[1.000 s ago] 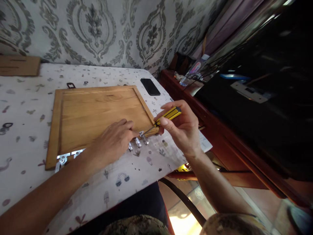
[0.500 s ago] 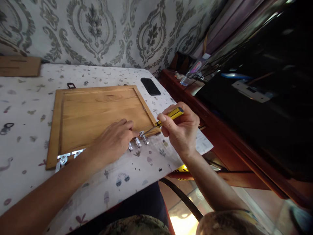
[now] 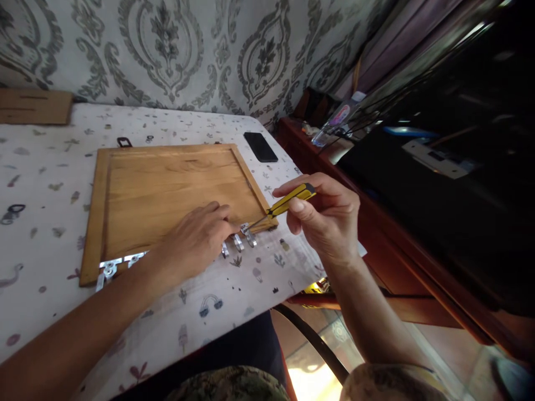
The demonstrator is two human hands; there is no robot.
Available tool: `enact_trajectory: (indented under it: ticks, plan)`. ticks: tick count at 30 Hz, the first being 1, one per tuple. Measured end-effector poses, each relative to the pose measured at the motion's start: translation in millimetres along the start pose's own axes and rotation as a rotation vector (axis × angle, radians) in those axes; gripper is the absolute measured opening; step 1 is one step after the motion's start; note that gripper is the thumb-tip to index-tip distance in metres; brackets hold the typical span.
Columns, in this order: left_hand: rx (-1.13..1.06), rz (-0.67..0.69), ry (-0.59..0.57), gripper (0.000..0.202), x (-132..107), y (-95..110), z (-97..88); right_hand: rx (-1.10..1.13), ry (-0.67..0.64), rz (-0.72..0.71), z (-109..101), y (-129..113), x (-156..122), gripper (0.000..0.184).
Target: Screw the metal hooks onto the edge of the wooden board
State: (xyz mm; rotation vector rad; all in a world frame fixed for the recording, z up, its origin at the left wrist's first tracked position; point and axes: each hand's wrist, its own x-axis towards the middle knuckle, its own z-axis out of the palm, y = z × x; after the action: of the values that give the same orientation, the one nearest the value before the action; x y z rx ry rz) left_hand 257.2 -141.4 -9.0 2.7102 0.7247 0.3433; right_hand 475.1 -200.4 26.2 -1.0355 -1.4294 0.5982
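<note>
Gripping a screwdriver (image 3: 297,199), right hand (image 3: 334,220) faces left hand (image 3: 203,235) (grip unclear, like bottle (image 3: 339,118) contents).

right sleeve (image 3: 390,384): mottled camouflage, elbow-length | top (image 3: 229,385): camouflage | legwear (image 3: 244,351): dark navy

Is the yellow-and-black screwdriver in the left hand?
No, the right hand holds the screwdriver, while the left hand rests on the wooden panel.

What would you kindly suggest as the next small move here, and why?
Probably a small twist of the screwdriver: the right grip holds it slanted down to the rightmost metal hook, and the left grip lies on the wooden board close beside that hook. Whether a screw sits there is too small to tell.
</note>
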Motion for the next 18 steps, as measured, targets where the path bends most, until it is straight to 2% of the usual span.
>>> enact_trajectory:
  ticks: [5,9,13,18]
  plan:
    - [-0.003,-0.002,-0.009,0.035,0,0,0.1,0.07,0.026,0.034,9,0,0,0.038]
    - [0.002,0.007,-0.004,0.036,0,-2,0.9,0.097,-0.057,0.026,1,1,2,0.032]
    - [0.019,0.016,-0.003,0.036,0,-3,1.1,0.074,-0.111,0.008,-7,3,4,0.034]
    - [0.03,0.012,0.004,0.04,0,-2,0.9,0.042,0.023,-0.026,0,4,4,0.031]
